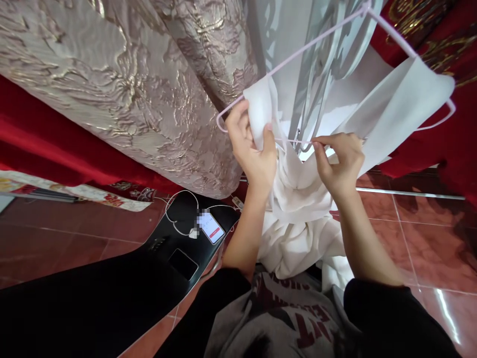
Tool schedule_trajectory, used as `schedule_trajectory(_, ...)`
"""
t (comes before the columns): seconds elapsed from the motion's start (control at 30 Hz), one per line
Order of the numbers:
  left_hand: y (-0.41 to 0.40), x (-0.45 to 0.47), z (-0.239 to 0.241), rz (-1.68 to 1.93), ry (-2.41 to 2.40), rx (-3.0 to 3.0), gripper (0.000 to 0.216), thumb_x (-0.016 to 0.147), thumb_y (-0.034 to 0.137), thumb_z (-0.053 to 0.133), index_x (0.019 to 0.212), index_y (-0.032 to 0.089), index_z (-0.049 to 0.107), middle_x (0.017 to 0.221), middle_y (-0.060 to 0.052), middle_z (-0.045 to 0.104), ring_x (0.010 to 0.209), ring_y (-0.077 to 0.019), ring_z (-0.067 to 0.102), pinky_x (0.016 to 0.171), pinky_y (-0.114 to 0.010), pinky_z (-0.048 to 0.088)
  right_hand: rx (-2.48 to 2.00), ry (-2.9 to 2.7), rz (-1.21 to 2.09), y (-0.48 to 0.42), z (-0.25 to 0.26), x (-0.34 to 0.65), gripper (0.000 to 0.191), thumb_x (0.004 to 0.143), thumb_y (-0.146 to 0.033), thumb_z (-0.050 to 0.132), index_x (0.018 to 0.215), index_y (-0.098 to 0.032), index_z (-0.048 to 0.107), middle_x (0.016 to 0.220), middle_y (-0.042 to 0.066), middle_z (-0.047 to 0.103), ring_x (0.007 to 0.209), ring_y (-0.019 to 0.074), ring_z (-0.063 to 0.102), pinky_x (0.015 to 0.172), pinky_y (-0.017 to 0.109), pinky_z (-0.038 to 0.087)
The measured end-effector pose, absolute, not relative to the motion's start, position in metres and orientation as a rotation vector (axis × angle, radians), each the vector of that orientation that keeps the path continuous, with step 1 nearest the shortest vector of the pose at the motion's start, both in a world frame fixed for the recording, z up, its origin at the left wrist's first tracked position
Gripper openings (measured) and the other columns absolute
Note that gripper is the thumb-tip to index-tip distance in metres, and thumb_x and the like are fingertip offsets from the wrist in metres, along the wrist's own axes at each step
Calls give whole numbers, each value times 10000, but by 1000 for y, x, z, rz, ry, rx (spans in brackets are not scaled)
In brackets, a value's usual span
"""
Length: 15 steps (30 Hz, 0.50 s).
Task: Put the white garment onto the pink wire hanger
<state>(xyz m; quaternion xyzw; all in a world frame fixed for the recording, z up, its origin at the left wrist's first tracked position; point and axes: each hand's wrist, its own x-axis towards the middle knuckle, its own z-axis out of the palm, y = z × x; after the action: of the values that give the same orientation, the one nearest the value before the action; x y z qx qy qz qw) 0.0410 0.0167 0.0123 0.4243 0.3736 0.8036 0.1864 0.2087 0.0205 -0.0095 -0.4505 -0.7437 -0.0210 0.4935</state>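
A white dress hangs from a pale pink clothes hanger, one wide strap over each end. Its skirt gathers in folds over my lap. My left hand is closed around the left strap, thumb in front and fingers behind, near the hanger's left end. With thumb and forefinger, my right hand pinches a thin pink strip that looks like the hanger's lower bar, above the neckline. The right strap drapes over the other end, away from my fingers.
Embossed pink-gold fabric hangs close on the left, red cloth on the right. White hangers hang behind the dress. A black bench at lower left bears a lit phone, a dark phone and white cables.
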Motion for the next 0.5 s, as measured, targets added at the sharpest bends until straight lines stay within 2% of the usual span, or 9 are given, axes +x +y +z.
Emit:
schedule_trajectory(0.1, 6, 37, 35, 2158, 894, 1052, 407, 858, 120, 756, 1168, 257, 530, 1097, -45, 685, 1025, -218, 718, 970, -405, 584, -1073, -1807, -13, 22, -9, 210, 227, 990, -360, 559, 907, -225, 722, 797, 31, 689, 775, 175, 572, 862, 387, 410)
schedule_trajectory(0.17, 1, 23, 51, 2067, 763, 920, 348, 891, 12, 649, 1126, 245, 541, 904, -8, 686, 855, -176, 716, 911, -374, 589, -1054, -1807, 3, 21, -7, 212, 211, 984, -352, 575, 898, -225, 720, 800, 27, 696, 776, 170, 575, 860, 381, 410)
schedule_trajectory(0.2, 1, 12, 57, 2026, 716, 848, 322, 911, -19, 589, 1101, 238, 550, 866, 0, 681, 833, -162, 707, 915, -363, 584, -1052, -1807, 11, 20, -6, 213, 209, 981, -355, 581, 891, -226, 719, 802, 26, 698, 776, 168, 577, 861, 380, 411)
schedule_trajectory(0.27, 4, -16, 61, 1995, 700, 710, 292, 959, -26, 493, 1058, 238, 570, 953, 1, 706, 946, -139, 692, 995, -349, 562, -1064, -1809, 21, 18, -4, 214, 223, 980, -373, 583, 873, -227, 713, 796, 26, 699, 767, 168, 581, 862, 382, 415)
schedule_trajectory(0.37, 11, -55, 43, 2163, 800, 628, 406, 969, -81, 356, 1007, 272, 552, 1094, 44, 726, 1269, -106, 596, 1165, -393, 500, -1086, -1810, -1, 15, -1, 215, 259, 985, -402, 569, 857, -227, 710, 779, 27, 699, 756, 169, 591, 855, 385, 425)
schedule_trajectory(0.43, 12, -65, 21, 2255, 737, 470, 457, 963, -102, 283, 1031, 272, 537, 1162, 47, 711, 1366, -71, 530, 1229, -362, 433, -1078, -1799, -34, 14, -2, 214, 275, 987, -406, 563, 853, -221, 717, 770, 28, 704, 746, 165, 597, 839, 379, 435)
schedule_trajectory(0.5, 9, -58, 3, 2267, 737, 353, 436, 947, -92, 309, 1080, 253, 539, 1247, 17, 682, 1391, -87, 518, 1227, -339, 415, -1059, -1792, -62, 15, -5, 212, 273, 988, -398, 562, 863, -218, 725, 772, 29, 710, 748, 165, 606, 830, 376, 444)
